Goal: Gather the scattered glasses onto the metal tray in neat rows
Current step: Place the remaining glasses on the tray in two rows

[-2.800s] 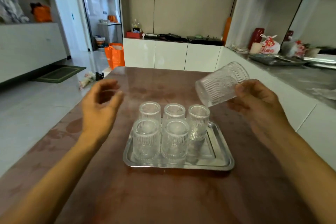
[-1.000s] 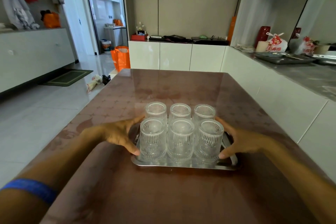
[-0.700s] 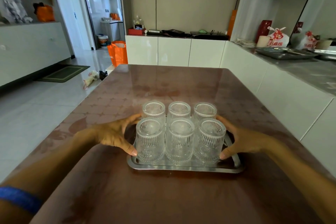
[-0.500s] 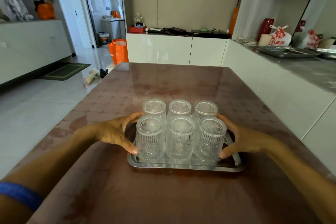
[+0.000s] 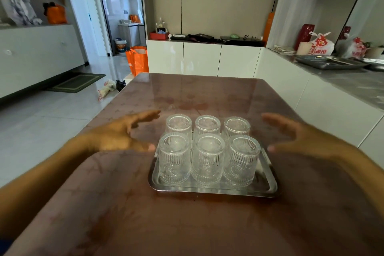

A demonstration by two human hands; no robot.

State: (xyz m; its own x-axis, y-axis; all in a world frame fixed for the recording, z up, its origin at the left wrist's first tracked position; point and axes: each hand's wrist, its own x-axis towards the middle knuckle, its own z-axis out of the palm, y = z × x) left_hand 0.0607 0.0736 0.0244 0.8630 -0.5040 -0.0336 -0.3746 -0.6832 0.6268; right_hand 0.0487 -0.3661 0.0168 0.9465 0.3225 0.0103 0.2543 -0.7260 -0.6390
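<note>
Six clear ribbed drinking glasses (image 5: pixel 207 147) stand upside down on the rectangular shiny metal tray (image 5: pixel 268 174), in two rows of three, close together and filling the tray's left and middle part; a bare strip shows along its right edge. The tray lies near the middle of the glossy reddish-brown table (image 5: pixel 187 224), a little toward the near edge. The left hand (image 5: pixel 122 135) hovers just beside the left glasses, fingers spread and holding nothing; the right hand (image 5: pixel 301 137) hovers beside the right glasses, equally spread and empty. Neither touches glass or tray.

No loose glass shows on the table, so the gathering looks finished, and the step in hand is most likely a final check of the rows. Done well, any nudge would go low on a glass's wall, since the tall ribbed shapes could tip or clink against each other.

The tabletop is smooth and reflective, with faint stains. Beyond its far edge stand white cabinets (image 5: pixel 203 60); an orange shopping bag (image 5: pixel 138 61) sits on the pale tiled floor (image 5: pixel 41 122), and a grey counter (image 5: pixel 353 83) runs along the right.
</note>
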